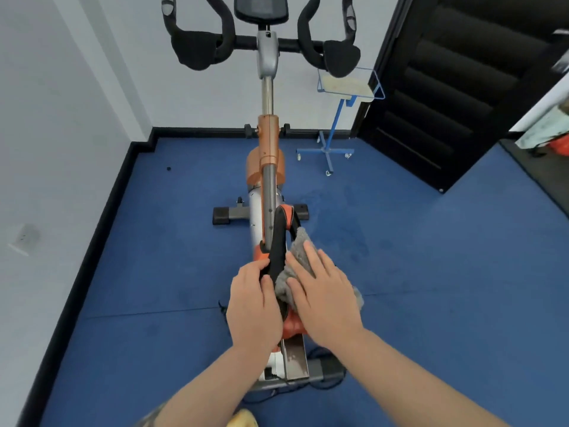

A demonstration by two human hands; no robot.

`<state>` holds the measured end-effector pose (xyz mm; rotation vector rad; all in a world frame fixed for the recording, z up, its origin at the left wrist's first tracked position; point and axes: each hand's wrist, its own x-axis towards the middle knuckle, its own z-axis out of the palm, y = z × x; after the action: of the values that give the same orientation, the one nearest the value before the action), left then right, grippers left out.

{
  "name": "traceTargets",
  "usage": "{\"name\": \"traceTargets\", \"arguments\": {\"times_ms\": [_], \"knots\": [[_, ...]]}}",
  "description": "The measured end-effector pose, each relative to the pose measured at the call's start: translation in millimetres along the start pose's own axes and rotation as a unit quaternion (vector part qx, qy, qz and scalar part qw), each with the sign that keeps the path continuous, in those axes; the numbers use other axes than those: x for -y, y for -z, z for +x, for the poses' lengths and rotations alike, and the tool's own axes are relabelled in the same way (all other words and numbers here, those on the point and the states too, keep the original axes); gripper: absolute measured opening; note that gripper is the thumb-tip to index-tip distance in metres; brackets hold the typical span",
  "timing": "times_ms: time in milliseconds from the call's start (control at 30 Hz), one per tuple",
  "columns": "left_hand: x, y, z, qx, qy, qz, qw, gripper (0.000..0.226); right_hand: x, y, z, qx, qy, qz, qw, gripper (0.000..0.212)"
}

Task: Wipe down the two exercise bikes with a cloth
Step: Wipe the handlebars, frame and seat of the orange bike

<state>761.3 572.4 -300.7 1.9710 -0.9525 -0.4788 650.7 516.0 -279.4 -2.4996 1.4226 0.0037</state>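
An orange and silver exercise bike [268, 143] is seen from behind its saddle [278, 241], standing on the blue floor [431, 272] near the far wall. The saddle's left edge is gripped by the left hand [254, 306], fingers curled round it. A grey cloth [294, 263] is pressed against the saddle's right side by the right hand [323, 300], fingers spread flat. A blue wheeled stand [334, 131] stands far right.

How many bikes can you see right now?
1. The bike stands mid-room on the blue floor, handlebars toward the wall; the left hand holds its saddle while the right hand presses a cloth against it. A second bike is out of view.
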Motion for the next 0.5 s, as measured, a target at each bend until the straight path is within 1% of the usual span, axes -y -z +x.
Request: {"name": "traceTargets", "arguments": {"times_ms": [33, 133, 167, 233, 267, 300, 333, 367, 400, 433, 500], "knots": [[-0.3, 0.3, 0.7, 0.005, 0.0, 0.002, 1.0, 0.028, 1.5, -0.5, 6.7, 0.003, -0.021, 0.003, 1.0, 0.052], [-0.4, 3.3, 5.7, 0.039, 0.008, 0.007, 0.999, 0.024, 19.9, -11.6, -13.7, -0.052, -0.073, -0.007, 0.996, 0.054], [-0.1, 4.8, 9.2, 0.057, 0.012, 0.005, 0.998, 0.022, 25.0, -13.5, -28.5, -0.051, -0.079, 0.017, 0.995, 0.054], [-0.5, 7.2, 16.9, 0.082, 0.017, 0.007, 0.996, 0.017, 20.3, -19.4, -47.2, -0.033, -0.044, 0.038, 0.998, 0.054], [-1.3, 7.7, 19.2, 0.085, 0.011, 0.009, 0.996, 0.015, 7.5, -21.4, -45.5, -0.051, -0.026, 0.057, 0.997, 0.053], [-1.2, 7.5, 20.1, 0.08, 0.001, 0.01, 0.997, 0.015, -5.2, -18.9, -35.3, -0.049, -0.053, 0.132, 0.989, 0.051], [-1.0, 6.8, 20.0, 0.072, -0.014, 0.01, 0.997, 0.016, -15.2, -14.1, -22.2, -0.067, -0.112, 0.232, 0.964, 0.047], [-0.2, 6.0, 18.9, 0.065, -0.033, 0.011, 0.997, 0.019, -20.8, -12.6, -13.8, -0.09, -0.175, 0.345, 0.918, 0.043], [1.0, 6.3, 17.9, 0.063, -0.061, 0.016, 0.996, 0.024, -18.5, -16.0, -12.8, -0.131, -0.224, 0.418, 0.87, 0.039], [2.8, 6.7, 17.3, 0.065, -0.095, 0.024, 0.993, 0.031, -6.1, -22.2, -18.6, -0.188, -0.241, 0.437, 0.846, 0.037], [5.8, 7.1, 19.7, 0.072, -0.153, 0.045, 0.985, 0.04, 31.7, -41.0, -35.0, -0.292, -0.251, 0.432, 0.815, 0.043]]}}
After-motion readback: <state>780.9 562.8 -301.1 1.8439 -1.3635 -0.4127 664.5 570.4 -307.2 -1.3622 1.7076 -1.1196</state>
